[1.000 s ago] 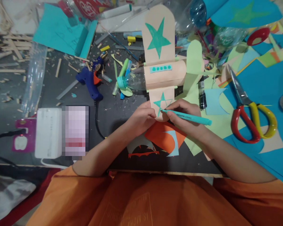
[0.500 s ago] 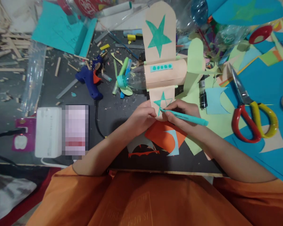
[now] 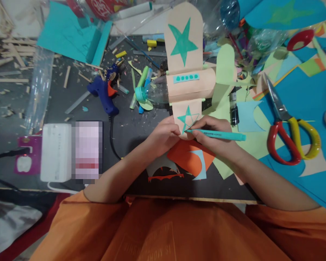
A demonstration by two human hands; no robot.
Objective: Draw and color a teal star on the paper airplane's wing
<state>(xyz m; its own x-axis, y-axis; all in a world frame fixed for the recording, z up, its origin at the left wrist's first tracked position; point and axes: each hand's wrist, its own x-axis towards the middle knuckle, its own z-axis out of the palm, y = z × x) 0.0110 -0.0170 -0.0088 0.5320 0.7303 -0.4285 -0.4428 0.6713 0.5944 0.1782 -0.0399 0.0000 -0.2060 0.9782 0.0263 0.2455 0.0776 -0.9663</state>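
Drawing a star on a paper plane's near wing

The right hand (image 3: 213, 136) pinches a teal marker (image 3: 217, 135), its tip touching the star outline (image 3: 188, 119) on the near wing (image 3: 187, 115) of the paper plane (image 3: 190, 85). The left hand (image 3: 163, 136), fingers curled together, presses on that wing's left edge. The plane lies mid-surface, toward the far edge; scissors (image 3: 290, 132) lie near the right edge and a blue glue gun (image 3: 103, 95) to the plane's left.
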